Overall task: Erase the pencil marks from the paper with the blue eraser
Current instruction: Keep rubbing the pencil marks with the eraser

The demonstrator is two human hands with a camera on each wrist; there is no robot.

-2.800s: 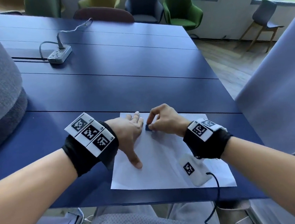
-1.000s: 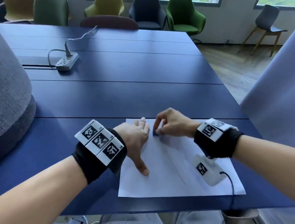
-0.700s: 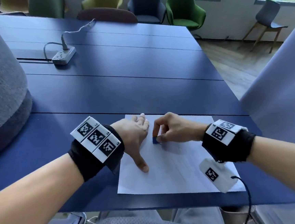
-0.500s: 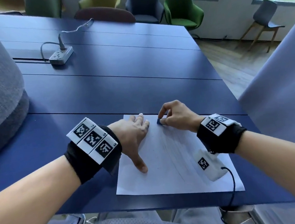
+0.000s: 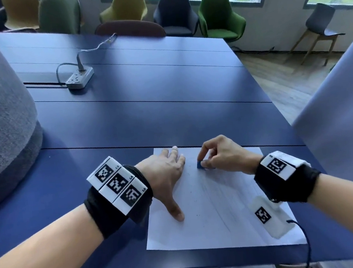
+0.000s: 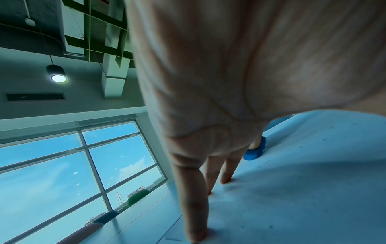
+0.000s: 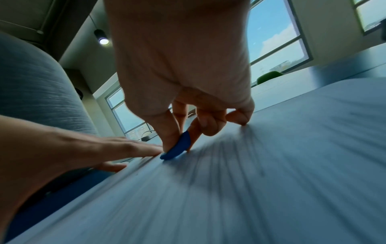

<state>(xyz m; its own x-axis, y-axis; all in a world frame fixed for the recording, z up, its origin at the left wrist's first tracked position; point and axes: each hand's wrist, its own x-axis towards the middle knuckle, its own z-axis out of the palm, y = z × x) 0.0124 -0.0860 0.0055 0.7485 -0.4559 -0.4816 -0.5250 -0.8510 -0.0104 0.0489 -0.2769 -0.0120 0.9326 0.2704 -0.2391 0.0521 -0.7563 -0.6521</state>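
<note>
At lower centre of the head view, the eraser (image 5: 200, 165) is pinched by the right hand (image 5: 224, 155) against the paper (image 5: 210, 216), which is pressed flat by the left hand's (image 5: 166, 173) straight fingers.

Bright window daylight, motion-blurred wrist views

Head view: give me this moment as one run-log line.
left hand: flat on paper | right hand: pinching blue eraser on paper | pencil marks: faint lines remain
</note>
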